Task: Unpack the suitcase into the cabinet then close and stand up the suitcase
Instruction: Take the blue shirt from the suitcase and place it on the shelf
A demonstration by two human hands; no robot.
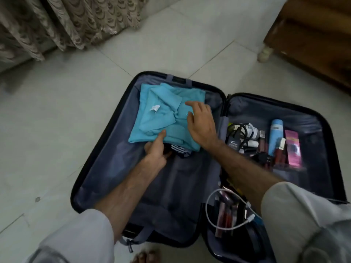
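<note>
The suitcase's (98,154) left half lies bare below the shirt (163,114), giving open room. The right half is crowded with a charger (234,144), spray can (275,135), pink box (293,147) and white cable (224,224). The floor (47,130) to the left is open.

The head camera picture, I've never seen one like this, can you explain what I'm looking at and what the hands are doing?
This is one view from a camera worn on a person's head, looking down at their own arms. An open suitcase lies flat on a tiled floor. Its left half holds a folded blue shirt. The left hand grips the shirt's near edge, thumb on top, while the right hand rests flat on it. The right half holds small items: a blue spray can, a pink box and a white cable.
</note>
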